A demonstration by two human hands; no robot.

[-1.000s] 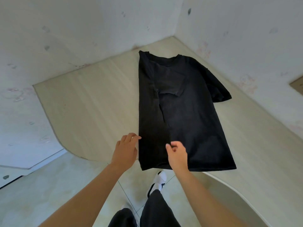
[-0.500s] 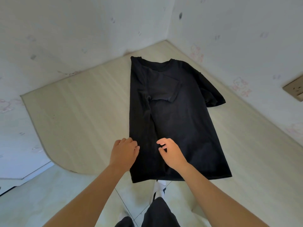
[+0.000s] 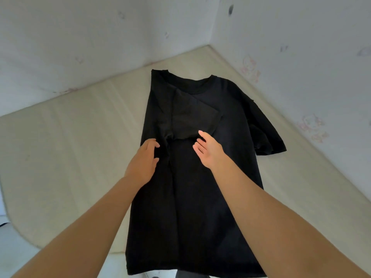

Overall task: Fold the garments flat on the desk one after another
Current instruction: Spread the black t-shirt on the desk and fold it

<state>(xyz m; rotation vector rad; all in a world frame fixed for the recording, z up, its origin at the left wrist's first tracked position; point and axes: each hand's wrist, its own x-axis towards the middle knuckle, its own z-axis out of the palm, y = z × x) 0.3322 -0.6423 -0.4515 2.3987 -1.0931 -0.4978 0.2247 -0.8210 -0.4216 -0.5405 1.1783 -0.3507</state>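
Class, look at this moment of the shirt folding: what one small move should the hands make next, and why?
Probably smooth the pucker flat first. On the black T-shirt the left side and sleeve are already folded in, but cloth bunches just below that folded sleeve, between the left hand and the open right hand. The right sleeve lies spread on the desk, for afterwards.

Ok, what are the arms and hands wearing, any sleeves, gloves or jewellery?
Nothing shows on them. The left hand and right hand are bare, with no gloves, and no rings can be seen. The left forearm and right forearm are uncovered to the frame's edge: no sleeves, watch or bracelets in view.
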